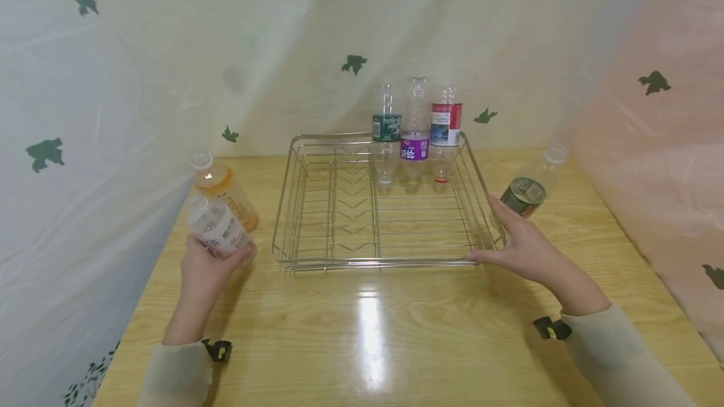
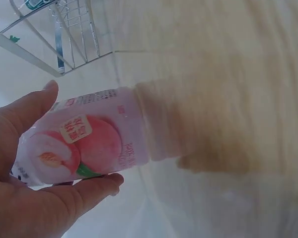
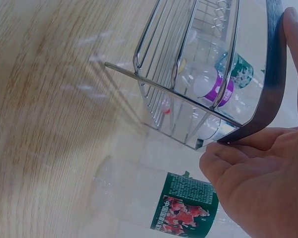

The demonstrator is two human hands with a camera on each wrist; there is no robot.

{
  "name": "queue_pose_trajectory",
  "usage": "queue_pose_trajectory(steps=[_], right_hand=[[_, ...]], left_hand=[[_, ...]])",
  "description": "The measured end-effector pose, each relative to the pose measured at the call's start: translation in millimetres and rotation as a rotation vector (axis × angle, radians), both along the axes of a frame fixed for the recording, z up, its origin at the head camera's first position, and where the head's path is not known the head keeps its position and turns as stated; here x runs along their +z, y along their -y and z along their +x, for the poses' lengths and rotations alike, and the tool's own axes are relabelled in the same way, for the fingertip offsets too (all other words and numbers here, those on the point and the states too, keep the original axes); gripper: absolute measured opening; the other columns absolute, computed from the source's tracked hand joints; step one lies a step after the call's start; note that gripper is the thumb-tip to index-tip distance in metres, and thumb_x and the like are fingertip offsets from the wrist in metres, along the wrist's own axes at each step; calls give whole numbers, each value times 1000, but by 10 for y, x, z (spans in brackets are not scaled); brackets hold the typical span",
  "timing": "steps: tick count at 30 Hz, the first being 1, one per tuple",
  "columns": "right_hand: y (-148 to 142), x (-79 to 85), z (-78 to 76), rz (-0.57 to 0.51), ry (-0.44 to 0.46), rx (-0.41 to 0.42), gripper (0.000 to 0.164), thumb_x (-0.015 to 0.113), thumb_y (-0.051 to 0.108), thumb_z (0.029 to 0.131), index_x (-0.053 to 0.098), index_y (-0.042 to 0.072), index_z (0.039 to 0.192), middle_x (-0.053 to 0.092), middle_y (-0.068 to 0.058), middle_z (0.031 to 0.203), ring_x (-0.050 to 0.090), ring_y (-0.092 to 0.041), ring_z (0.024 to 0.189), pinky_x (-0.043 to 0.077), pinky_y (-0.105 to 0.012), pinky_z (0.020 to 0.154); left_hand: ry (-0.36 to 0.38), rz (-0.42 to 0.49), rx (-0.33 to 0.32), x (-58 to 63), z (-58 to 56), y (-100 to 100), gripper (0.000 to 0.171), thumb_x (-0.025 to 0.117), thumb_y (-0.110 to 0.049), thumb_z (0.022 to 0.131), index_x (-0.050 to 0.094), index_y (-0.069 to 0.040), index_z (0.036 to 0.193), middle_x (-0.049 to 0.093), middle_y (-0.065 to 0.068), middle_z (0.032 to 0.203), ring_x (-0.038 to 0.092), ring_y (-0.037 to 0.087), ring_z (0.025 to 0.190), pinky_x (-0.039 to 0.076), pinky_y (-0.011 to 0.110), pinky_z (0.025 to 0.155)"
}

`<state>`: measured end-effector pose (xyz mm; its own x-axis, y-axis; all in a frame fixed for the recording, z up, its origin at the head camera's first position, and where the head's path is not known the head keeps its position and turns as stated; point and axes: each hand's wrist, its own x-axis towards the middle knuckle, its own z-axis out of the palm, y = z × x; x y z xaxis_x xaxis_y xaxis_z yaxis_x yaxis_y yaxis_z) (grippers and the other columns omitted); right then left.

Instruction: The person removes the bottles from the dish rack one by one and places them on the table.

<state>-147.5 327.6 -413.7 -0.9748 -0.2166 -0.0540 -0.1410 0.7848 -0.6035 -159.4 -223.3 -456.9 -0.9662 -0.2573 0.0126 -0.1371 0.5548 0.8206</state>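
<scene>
Clasping the peach-label bottle [image 2: 87, 139] in the left grip [image 1: 209, 272], tilted neck-up! Holding the wire dish rack [image 1: 339, 262] by its near right corner in the right grip [image 1: 520, 240], thumb on the front rim. Seeing, just past the left grip, an orange-label bottle [image 1: 219, 182]; just past the right, a green-label bottle [image 1: 523, 197]. Farther off, between both grips, three bottles [image 1: 415, 148] upside down in the rack.
</scene>
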Motion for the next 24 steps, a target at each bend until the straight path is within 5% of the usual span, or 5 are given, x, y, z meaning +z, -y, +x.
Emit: queue_pose_trajectory(steps=[7, 13, 24], right_hand=[[18, 16, 11, -3, 12, 3, 130, 84, 58, 78, 1, 5, 163, 7, -25, 166, 16, -54, 145, 21, -72, 111], [15, 27, 20, -2, 12, 6, 128, 83, 57, 79, 1, 4, 163, 7, -26, 165, 17, -55, 144, 22, -72, 111], [15, 38, 15, 4, 12, 7, 125, 82, 56, 81, 3, 6, 163, 8, -26, 165, 19, -55, 143, 23, -74, 109]], left_hand=[[-73, 19, -44, 137, 42, 28, 102, 89, -22, 81, 19, 3, 153, 40, 31, 149, 40, 49, 136, 36, 64, 109], [-84, 40, -18, 330, 101, 10, 109, 88, -29, 83, 14, -1, 159, 27, 25, 160, 27, 44, 145, 20, 61, 118], [-121, 9, -8, 708, 224, -68, 113, 85, -34, 85, 7, -7, 162, 11, 19, 166, 12, 40, 150, 18, 62, 118]])
